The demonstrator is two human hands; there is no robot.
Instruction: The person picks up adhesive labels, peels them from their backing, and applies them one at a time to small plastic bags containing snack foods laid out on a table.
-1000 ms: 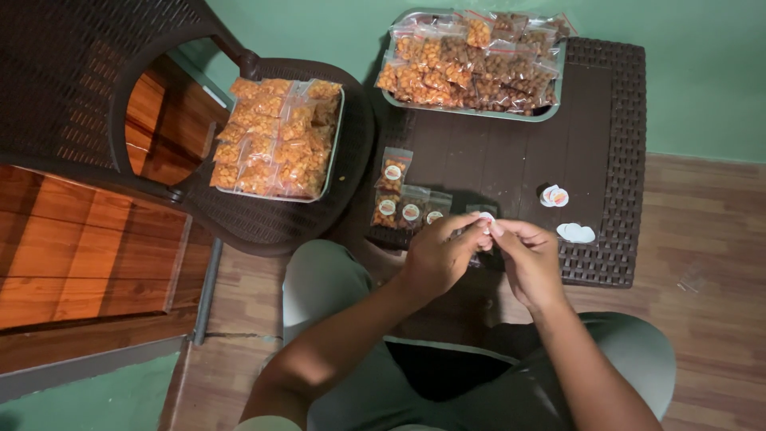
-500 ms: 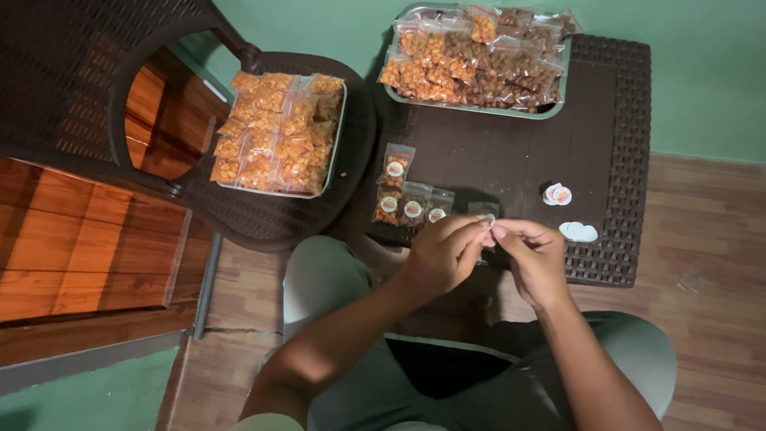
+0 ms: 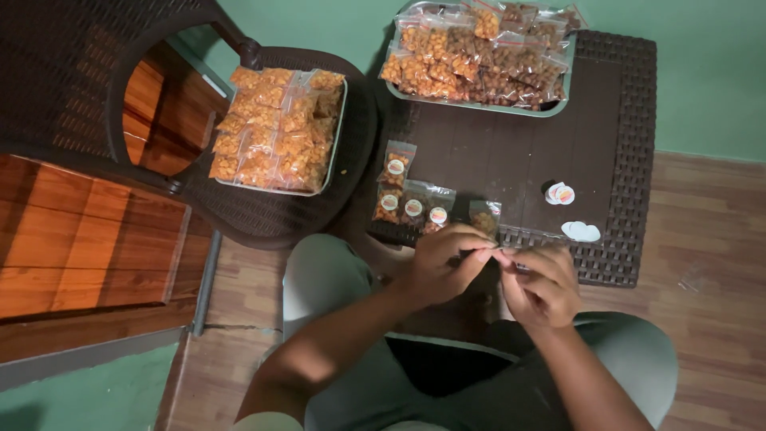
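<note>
My left hand [image 3: 440, 267] and my right hand [image 3: 541, 283] meet fingertip to fingertip over my lap, at the near edge of the dark woven table [image 3: 622, 144]. Together they pinch a small pale sticker [image 3: 501, 251], mostly hidden by the fingers. Just beyond the fingertips lies a small clear snack bag [image 3: 484, 215] with no label. To its left lie three labelled snack bags [image 3: 413, 206] in a row, and one more labelled bag [image 3: 396, 164] behind them.
Round stickers [image 3: 560, 193] and a pale backing piece [image 3: 581, 231] lie on the table's right part. A tray [image 3: 550, 110] of brown snack packets stands at the table's far edge. A tray [image 3: 339, 136] of orange packets rests on a dark chair [image 3: 263, 219] at the left.
Both hands stay pinched together at the table's near edge, with the fingers shifting slightly. The bags and trays have not moved.
</note>
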